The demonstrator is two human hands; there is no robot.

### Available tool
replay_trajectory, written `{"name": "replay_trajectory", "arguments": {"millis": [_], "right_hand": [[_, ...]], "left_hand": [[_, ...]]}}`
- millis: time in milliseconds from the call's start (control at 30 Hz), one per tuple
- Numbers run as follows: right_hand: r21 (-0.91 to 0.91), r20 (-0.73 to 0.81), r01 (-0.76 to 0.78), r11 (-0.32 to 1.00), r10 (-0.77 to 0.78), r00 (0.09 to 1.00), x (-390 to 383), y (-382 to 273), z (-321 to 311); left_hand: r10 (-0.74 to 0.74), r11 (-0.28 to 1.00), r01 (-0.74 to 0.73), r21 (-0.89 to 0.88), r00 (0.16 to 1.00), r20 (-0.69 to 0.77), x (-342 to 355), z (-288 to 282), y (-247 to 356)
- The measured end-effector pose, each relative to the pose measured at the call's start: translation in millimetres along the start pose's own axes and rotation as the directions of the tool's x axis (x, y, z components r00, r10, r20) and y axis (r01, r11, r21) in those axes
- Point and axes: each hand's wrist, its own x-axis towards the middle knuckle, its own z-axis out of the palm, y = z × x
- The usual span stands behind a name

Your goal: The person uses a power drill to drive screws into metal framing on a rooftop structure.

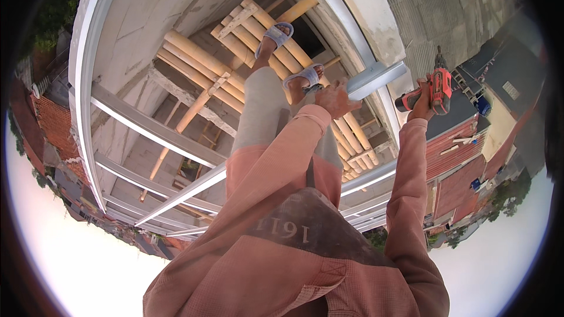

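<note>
My right hand is wrapped around the grip of a red and black cordless drill, its bit aimed away from me. The drill is held up beyond the outer wall edge, apart from the metal frame. My left hand is closed at the near end of a short silver metal channel, thumb and fingers on either side of it. That channel lies across a long metal rail on the right. A small dark object shows beside my left fingers, partly hidden.
My sandalled feet stand on a bamboo pole platform between concrete walls. Metal beams cross the opening on the left. Down to the right lie corrugated roofs and a ladder.
</note>
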Motion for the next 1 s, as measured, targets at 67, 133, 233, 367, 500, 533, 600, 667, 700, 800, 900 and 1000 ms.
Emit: {"name": "replay_trajectory", "arguments": {"millis": [67,133,233,367,500,533,600,667,700,800,900,1000], "right_hand": [[-0.312,0.194,0.284,0.906,-0.232,0.953,-4.1,-46.6,23.3],[-0.368,0.331,0.531,0.763,-0.426,0.842,-1.7,-85.9,55.0],[-0.377,0.583,0.869,0.321,-0.646,0.492,0.9,-131.6,117.9],[-0.417,0.675,0.903,0.109,-0.628,0.387,10.4,-143.1,193.3],[-0.449,0.588,0.88,0.154,-0.69,0.421,35.2,-119.6,234.6],[-0.499,0.551,0.85,0.17,-0.695,0.463,36.2,-114.3,248.9],[-0.563,0.528,0.804,0.191,-0.666,0.527,32.3,-112.3,262.5],[-0.55,0.397,0.765,0.335,-0.701,0.592,37.5,-103.5,271.3],[-0.538,0.399,0.774,0.334,-0.708,0.583,40.9,-98.9,275.4],[-0.381,0.245,0.703,0.601,-0.668,0.703,56.3,-78.0,279.5],[-0.313,0.154,0.582,0.75,-0.565,0.811,42.0,-81.7,284.8],[-0.418,0.143,0.613,0.67,-0.618,0.773,31.8,-86.9,284.6]], "left_hand": [[0.009,1.0,-0.008,0.024,1.0,-0.027,2.3,4.4,-5.2],[0.024,0.998,-0.022,0.05,0.998,-0.05,-0.5,2.2,-6.4],[0.023,0.998,-0.021,0.055,0.999,-0.031,-14.5,-20.1,-3.3],[0.068,0.997,-0.073,-0.003,0.941,-0.332,-44.9,-65.4,-60.3],[-0.152,0.987,0.044,-0.153,0.546,-0.824,-117.5,-148.5,-157.8],[-0.263,0.965,0.128,-0.231,0.393,-0.881,-131.6,-155.8,-182.7],[-0.381,0.917,0.016,-0.398,0.327,-0.865,-145.0,-149.7,-186.5],[-0.429,0.851,-0.111,-0.513,0.415,-0.802,-133.0,-145.8,-176.6],[-0.433,0.849,-0.119,-0.515,0.403,-0.806,-115.2,-137.4,-162.4],[-0.144,0.746,-0.315,-0.587,0.784,-0.604,-44.5,-119.0,-96.0],[-0.094,0.602,-0.307,-0.737,0.889,-0.447,22.2,-117.1,-33.9],[-0.045,0.712,-0.363,-0.601,0.83,-0.555,53.8,-128.1,24.6]]}}
